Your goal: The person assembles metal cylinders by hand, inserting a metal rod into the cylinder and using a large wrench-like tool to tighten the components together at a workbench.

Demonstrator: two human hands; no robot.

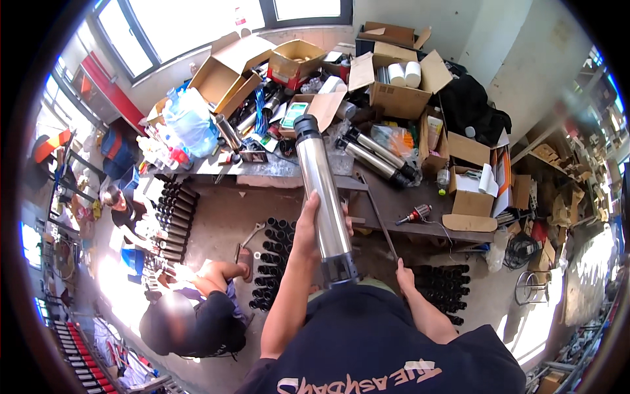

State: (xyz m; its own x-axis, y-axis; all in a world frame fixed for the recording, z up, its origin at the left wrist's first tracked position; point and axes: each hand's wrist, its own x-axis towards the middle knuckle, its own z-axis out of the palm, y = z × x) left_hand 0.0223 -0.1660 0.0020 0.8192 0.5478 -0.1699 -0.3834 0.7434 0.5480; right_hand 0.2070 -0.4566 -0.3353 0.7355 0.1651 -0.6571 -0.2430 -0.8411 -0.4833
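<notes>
My left hand (306, 226) is wrapped round a shiny steel cylinder (320, 177) with black caps at both ends. The cylinder stands nearly upright in front of my chest, its top leaning slightly left. My right hand (405, 277), lower and to the right, grips the near end of a long thin metal rod (378, 213). That rod slants up and left to the workbench edge. Similar steel cylinders with black ends (375, 161) lie on the bench beyond my hands. A part with a red body and a metal shaft (416, 215) rests on the bench's right side.
Cardboard boxes (401, 98), a clear plastic bag (190, 121) and loose parts crowd the workbench (394, 205). Black tubes (268, 272) stand on the floor at left, more (445, 289) at right. Two people (197, 322) (128, 213) sit low at left.
</notes>
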